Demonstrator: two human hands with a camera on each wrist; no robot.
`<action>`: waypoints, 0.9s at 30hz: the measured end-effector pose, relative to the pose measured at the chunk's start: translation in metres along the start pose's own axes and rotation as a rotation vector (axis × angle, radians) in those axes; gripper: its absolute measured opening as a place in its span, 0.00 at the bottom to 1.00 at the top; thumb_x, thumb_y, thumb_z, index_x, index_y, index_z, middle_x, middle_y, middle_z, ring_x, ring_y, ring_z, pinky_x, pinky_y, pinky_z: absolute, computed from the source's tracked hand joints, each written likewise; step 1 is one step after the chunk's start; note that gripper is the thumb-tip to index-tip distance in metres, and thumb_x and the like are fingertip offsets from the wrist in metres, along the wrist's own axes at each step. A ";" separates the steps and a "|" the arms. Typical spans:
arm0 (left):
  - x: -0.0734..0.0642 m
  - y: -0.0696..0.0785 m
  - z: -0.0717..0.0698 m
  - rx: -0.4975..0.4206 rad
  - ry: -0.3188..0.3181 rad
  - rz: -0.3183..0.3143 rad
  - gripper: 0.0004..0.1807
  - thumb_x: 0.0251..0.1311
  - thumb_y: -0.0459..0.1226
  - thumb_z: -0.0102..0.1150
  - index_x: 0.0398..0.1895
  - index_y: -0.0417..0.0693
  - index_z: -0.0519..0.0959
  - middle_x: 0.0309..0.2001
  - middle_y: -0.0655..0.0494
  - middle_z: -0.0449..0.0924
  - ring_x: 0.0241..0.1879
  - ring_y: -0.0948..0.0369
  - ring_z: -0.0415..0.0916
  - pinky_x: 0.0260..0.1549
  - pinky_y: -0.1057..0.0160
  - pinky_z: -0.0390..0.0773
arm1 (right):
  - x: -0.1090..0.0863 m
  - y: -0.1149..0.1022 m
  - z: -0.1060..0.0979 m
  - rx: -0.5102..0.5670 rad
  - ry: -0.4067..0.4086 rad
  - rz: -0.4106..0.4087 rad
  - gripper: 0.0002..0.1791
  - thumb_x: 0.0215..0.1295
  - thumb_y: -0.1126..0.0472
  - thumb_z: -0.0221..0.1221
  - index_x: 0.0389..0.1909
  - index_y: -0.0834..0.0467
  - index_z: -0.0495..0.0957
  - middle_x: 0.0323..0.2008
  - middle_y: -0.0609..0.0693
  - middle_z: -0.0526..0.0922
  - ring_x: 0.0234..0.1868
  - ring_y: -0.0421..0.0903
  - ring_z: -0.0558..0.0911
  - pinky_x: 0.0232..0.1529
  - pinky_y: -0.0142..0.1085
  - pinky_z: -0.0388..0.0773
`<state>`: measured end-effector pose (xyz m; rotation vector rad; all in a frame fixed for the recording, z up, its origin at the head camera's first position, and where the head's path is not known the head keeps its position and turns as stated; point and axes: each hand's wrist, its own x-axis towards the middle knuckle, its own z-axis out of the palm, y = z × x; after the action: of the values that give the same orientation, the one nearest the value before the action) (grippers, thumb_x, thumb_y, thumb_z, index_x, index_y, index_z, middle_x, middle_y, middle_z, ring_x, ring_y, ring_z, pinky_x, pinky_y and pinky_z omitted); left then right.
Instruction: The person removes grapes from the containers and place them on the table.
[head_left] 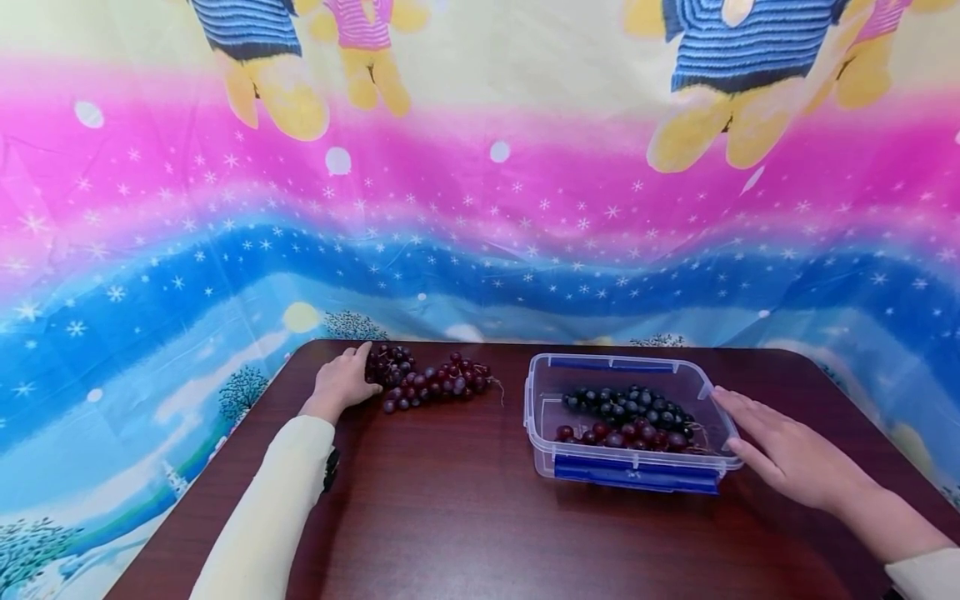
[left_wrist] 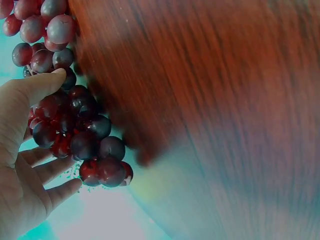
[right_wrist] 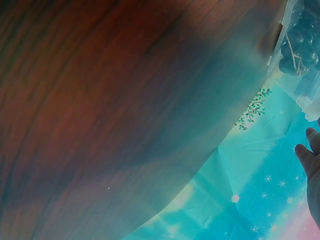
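In the head view my left hand (head_left: 343,382) is at the left end of the grapes, beside a bunch of dark red grapes (head_left: 392,363). The left wrist view shows that bunch (left_wrist: 82,130) between the thumb and the spread, fairly straight fingers; how firmly they touch it is hard to tell. A second bunch of red grapes (head_left: 438,382) lies against it, its stem pointing right. My right hand (head_left: 795,454) rests with extended fingers against the right rim of a clear plastic container (head_left: 547,454). Inside lie a bunch of black grapes (head_left: 630,404) and a bunch of red grapes (head_left: 630,435).
Everything stands on a dark brown wooden table (head_left: 435,517) with rounded far corners. Blue locking flaps (head_left: 637,473) hang along the container's sides. A colourful printed cloth (head_left: 480,208) with bears and snowflakes hangs behind the table.
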<state>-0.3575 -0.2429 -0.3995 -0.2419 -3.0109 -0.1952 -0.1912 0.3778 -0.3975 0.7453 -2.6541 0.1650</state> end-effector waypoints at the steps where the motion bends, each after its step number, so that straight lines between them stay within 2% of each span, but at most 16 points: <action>1: -0.001 0.000 -0.001 -0.001 0.003 0.003 0.47 0.55 0.46 0.69 0.72 0.35 0.56 0.63 0.29 0.64 0.57 0.36 0.69 0.51 0.38 0.71 | 0.000 0.000 0.000 0.000 0.002 -0.002 0.37 0.69 0.55 0.58 0.76 0.55 0.54 0.68 0.61 0.65 0.73 0.39 0.53 0.63 0.17 0.33; 4: -0.003 0.001 -0.004 0.005 0.004 0.014 0.47 0.56 0.46 0.69 0.72 0.35 0.56 0.64 0.29 0.64 0.57 0.36 0.69 0.51 0.37 0.71 | 0.000 0.001 0.001 0.001 0.004 -0.007 0.37 0.69 0.56 0.58 0.76 0.55 0.54 0.68 0.61 0.65 0.71 0.30 0.46 0.63 0.17 0.32; 7: -0.005 0.003 -0.008 0.015 0.012 0.032 0.47 0.56 0.46 0.69 0.72 0.35 0.56 0.64 0.30 0.63 0.58 0.36 0.68 0.51 0.37 0.71 | -0.001 0.001 0.001 0.001 0.000 -0.004 0.38 0.69 0.56 0.58 0.76 0.55 0.54 0.68 0.61 0.65 0.72 0.36 0.50 0.63 0.17 0.32; 12: -0.007 0.008 -0.015 0.034 0.031 0.064 0.47 0.56 0.47 0.68 0.73 0.35 0.57 0.64 0.30 0.64 0.58 0.37 0.68 0.50 0.38 0.71 | -0.001 0.000 0.000 0.001 0.000 0.004 0.38 0.69 0.55 0.58 0.76 0.55 0.54 0.68 0.61 0.65 0.70 0.51 0.62 0.63 0.17 0.32; 14: -0.008 0.011 -0.017 0.037 0.035 0.074 0.47 0.57 0.47 0.68 0.73 0.36 0.56 0.64 0.31 0.64 0.58 0.37 0.68 0.50 0.38 0.71 | -0.001 0.000 0.000 0.001 0.004 0.004 0.37 0.69 0.55 0.58 0.76 0.55 0.54 0.68 0.61 0.65 0.70 0.52 0.62 0.63 0.17 0.33; 21: -0.012 0.023 -0.023 0.049 0.060 0.112 0.47 0.56 0.47 0.68 0.73 0.38 0.56 0.64 0.32 0.65 0.56 0.37 0.70 0.48 0.39 0.73 | -0.001 0.000 0.001 0.006 0.015 -0.006 0.37 0.69 0.56 0.58 0.75 0.55 0.55 0.68 0.61 0.65 0.72 0.41 0.55 0.64 0.17 0.33; 27: -0.012 0.037 -0.027 0.062 0.112 0.172 0.47 0.54 0.47 0.70 0.73 0.39 0.58 0.64 0.34 0.66 0.58 0.40 0.70 0.51 0.40 0.72 | -0.001 0.001 0.002 0.004 0.014 0.000 0.37 0.69 0.56 0.58 0.75 0.55 0.54 0.69 0.60 0.64 0.71 0.49 0.61 0.63 0.17 0.33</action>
<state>-0.3362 -0.2119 -0.3695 -0.4656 -2.8604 -0.0953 -0.1911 0.3784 -0.4001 0.7434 -2.6410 0.1753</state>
